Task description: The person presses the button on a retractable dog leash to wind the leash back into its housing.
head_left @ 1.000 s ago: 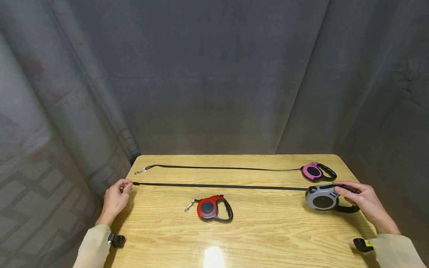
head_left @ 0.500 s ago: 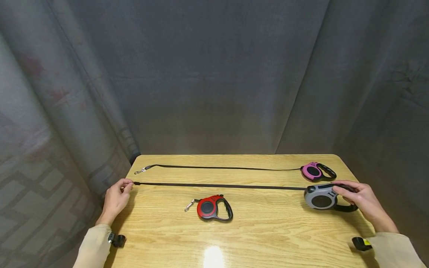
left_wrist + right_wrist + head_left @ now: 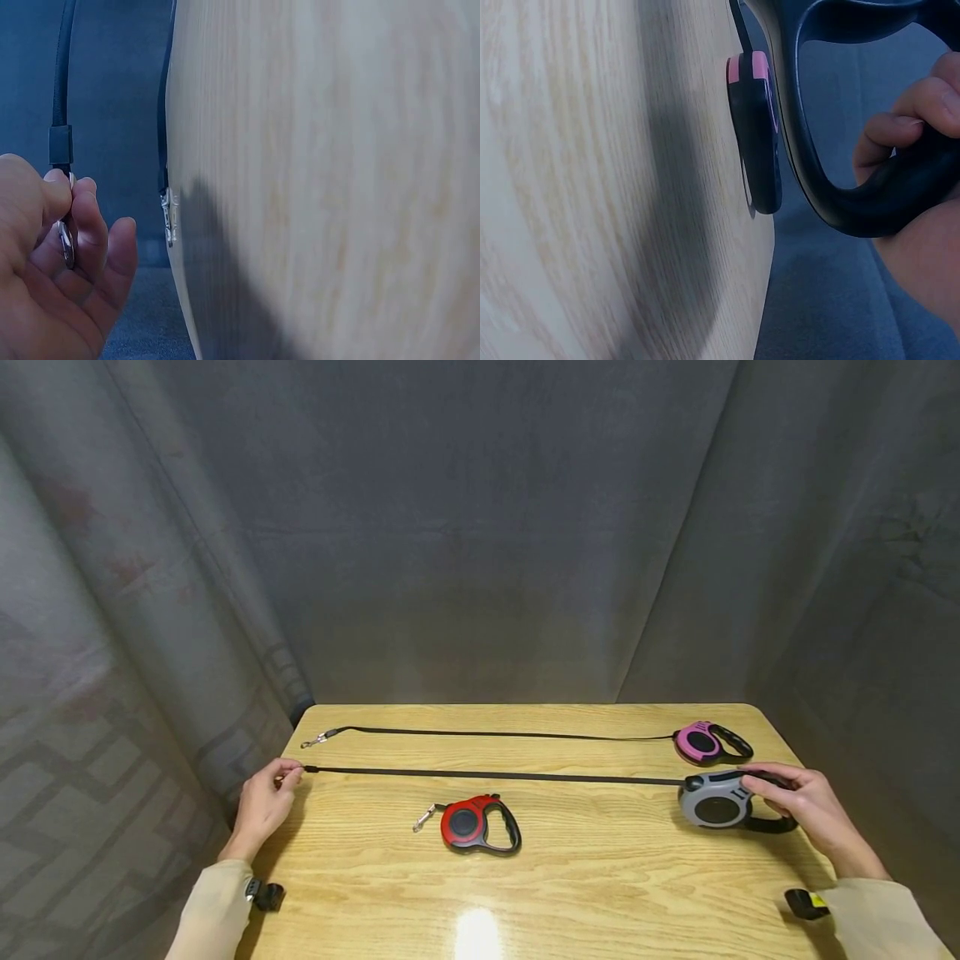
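Left hand point(image 3: 262, 803) pinching the clip point(image 3: 67, 247), lower left, and right hand point(image 3: 813, 810) gripping the grey leash point(image 3: 715, 811), lower right, edge closer — the strap point(image 3: 495, 775) apparently shortening.

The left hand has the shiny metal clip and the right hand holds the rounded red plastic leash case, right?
Not quite: the rounded plastic leash case in the right hand is grey, not red, as the head view shows. The left hand does have the shiny metal clip.
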A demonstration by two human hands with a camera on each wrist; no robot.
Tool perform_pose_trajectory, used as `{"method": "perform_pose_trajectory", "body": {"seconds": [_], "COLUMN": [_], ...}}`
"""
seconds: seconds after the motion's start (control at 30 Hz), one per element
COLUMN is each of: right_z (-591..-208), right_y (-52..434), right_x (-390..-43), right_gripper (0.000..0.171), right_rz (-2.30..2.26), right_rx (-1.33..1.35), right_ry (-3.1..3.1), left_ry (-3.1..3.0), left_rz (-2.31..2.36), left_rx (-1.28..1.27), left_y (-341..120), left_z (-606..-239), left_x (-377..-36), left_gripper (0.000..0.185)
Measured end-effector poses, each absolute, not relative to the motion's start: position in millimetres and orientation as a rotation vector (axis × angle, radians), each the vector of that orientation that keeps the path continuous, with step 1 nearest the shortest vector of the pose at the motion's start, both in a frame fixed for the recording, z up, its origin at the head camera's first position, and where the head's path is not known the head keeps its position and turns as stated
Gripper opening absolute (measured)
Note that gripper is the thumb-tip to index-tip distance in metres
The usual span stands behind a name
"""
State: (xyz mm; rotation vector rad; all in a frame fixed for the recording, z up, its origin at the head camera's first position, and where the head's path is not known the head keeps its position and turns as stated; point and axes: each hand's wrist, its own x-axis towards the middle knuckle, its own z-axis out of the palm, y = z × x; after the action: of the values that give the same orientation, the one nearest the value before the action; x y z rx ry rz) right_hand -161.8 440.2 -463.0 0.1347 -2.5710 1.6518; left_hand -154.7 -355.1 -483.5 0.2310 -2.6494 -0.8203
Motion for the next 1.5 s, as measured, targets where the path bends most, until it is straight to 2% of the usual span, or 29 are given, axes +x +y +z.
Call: {"method": "perform_pose_trajectory", "body": {"seconds": [0.77,1.1,1.5], "right_z": [-468,-473,-471], "right_y": [438,433,428], "right_x": [-160,-160,-158], "right_gripper": [0.041,0.033,0.037], "right_rz": [1.672,1.720,1.762], "right_rx": [0.159,0.223,0.244], "right_ry": [-2.528,-2.517,-2.486], "left_ry": [-2.649,-2.654,-2.647], "left_rz": [-0.837,-0.833,-0.839], "left_rx": [0.218,0.214,0.217], "left_y": [-355,-355,-354], "left_z": [-485,-483,-483], "left_x": [-152,-151,-152], "left_gripper": [0.016,0.016,0.016]}}
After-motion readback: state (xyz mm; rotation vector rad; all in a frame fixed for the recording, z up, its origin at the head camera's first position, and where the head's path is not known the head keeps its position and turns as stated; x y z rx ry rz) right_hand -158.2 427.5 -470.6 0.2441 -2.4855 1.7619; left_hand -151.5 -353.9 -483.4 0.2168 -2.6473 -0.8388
